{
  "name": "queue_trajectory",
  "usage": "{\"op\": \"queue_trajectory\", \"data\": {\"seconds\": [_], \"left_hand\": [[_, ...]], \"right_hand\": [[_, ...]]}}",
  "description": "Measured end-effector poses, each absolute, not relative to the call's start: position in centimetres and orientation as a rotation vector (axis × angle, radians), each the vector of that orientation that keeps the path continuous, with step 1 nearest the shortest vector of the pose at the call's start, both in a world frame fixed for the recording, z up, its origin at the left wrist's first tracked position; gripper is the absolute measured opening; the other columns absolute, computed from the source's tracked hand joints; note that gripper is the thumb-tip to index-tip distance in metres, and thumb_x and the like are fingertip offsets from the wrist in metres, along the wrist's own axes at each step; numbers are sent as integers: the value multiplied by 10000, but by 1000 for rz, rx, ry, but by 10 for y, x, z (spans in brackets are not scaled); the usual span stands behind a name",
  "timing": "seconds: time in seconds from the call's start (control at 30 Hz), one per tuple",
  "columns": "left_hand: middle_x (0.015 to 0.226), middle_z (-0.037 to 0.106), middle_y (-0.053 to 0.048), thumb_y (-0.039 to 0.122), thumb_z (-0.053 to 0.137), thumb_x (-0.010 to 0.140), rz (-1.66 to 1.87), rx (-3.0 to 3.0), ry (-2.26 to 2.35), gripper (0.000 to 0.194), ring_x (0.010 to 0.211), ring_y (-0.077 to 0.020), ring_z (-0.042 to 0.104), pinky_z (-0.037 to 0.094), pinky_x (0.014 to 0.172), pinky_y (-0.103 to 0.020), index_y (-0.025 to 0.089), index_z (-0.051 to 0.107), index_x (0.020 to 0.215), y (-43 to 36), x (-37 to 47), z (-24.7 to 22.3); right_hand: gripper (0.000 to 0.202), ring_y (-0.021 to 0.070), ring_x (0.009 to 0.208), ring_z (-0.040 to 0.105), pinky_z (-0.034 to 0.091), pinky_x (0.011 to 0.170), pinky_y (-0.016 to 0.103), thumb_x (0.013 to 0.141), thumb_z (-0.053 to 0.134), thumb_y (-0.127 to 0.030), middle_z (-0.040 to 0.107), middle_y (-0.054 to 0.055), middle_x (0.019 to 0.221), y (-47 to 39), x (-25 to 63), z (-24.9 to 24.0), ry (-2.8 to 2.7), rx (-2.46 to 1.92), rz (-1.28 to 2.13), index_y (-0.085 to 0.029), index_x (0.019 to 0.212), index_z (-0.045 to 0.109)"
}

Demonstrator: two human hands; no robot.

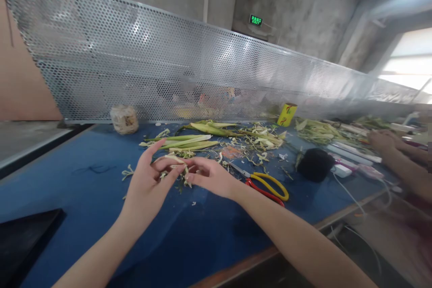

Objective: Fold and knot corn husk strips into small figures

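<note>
My left hand (151, 175) and my right hand (211, 175) meet over the blue table (162, 234). A pale green leaf strip (173, 158) lies in the closed fingers of my left hand. The fingertips of my right hand pinch the curled end of this plant piece near the left thumb. Just beyond the hands are green stalks (192, 143) and a heap of shredded leaf scraps (265, 137). Scissors (266, 184) with one yellow and one red handle lie right of my right hand.
A perforated metal screen (168, 63) runs along the back. A wrapped roll (124, 119) and a yellow can (286, 114) stand before it. Right are a black fuzzy ball (315, 164), white cables and a co-worker's hands (384, 141). A dark tray (30, 238) lies front left.
</note>
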State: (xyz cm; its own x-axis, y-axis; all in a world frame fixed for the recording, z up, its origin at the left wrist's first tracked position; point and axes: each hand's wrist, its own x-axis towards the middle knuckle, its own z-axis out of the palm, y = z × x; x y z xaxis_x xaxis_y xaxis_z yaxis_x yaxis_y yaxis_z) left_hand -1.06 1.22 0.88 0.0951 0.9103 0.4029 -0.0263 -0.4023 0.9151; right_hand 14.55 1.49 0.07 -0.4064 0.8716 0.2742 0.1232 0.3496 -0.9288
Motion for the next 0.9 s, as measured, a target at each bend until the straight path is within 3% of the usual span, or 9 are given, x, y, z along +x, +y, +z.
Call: {"op": "queue_trajectory", "data": {"seconds": [0.17, 0.37, 0.53, 0.67, 0.8, 0.9], "left_hand": [[772, 687, -15, 322, 675, 646, 1414, 1446, 912, 734, 861, -185, 630, 470, 839, -368, 186, 320, 1274, 11, -10, 10], [770, 689, -16, 349, 692, 622, 1409, 1382, 932, 817, 787, -173, 646, 503, 769, -318, 193, 287, 1314, 11, -8, 10], [784, 684, -13, 307, 701, 611, 1379, 1424, 913, 848, 773, -164, 646, 508, 760, -314, 199, 255, 1325, 10, -7, 9], [775, 675, 0, 306, 687, 629, 1368, 1459, 935, 803, 730, -149, 636, 517, 692, -277, 217, 275, 1313, 8, -8, 10], [687, 649, 33, 324, 682, 638, 1343, 1447, 942, 749, 566, -114, 592, 503, 567, -235, 218, 306, 1277, 10, -9, 9], [617, 622, 53, 326, 699, 617, 1264, 1455, 929, 774, 495, -113, 567, 493, 524, -239, 205, 296, 1267, 11, -8, 7]], "right_hand": [[275, 86, 603, 487, 424, 621, 241, 820, 487, -385, 547, -8, 697, 17, 145, 0, -1671, -821, 1207, -168, 932, 613], [172, 76, 597, 513, 426, 615, 225, 797, 530, -315, 561, -21, 681, 19, 146, 1, -1652, -794, 1112, -168, 849, 603], [136, 88, 541, 551, 437, 521, 221, 795, 521, -309, 573, -17, 654, 17, 145, -1, -1609, -861, 1100, -178, 814, 550], [121, 95, 568, 547, 433, 553, 228, 820, 478, -281, 584, -1, 699, 14, 147, 1, -1783, -926, 726, -191, 813, 559], [168, 120, 688, 525, 407, 627, 235, 837, 444, -277, 600, 27, 763, 10, 149, 5, -1987, -992, 199, -197, 768, 576], [161, 115, 709, 528, 392, 642, 220, 838, 418, -253, 617, 25, 793, 8, 150, 5, -2069, -993, 62, -201, 793, 564]]}}
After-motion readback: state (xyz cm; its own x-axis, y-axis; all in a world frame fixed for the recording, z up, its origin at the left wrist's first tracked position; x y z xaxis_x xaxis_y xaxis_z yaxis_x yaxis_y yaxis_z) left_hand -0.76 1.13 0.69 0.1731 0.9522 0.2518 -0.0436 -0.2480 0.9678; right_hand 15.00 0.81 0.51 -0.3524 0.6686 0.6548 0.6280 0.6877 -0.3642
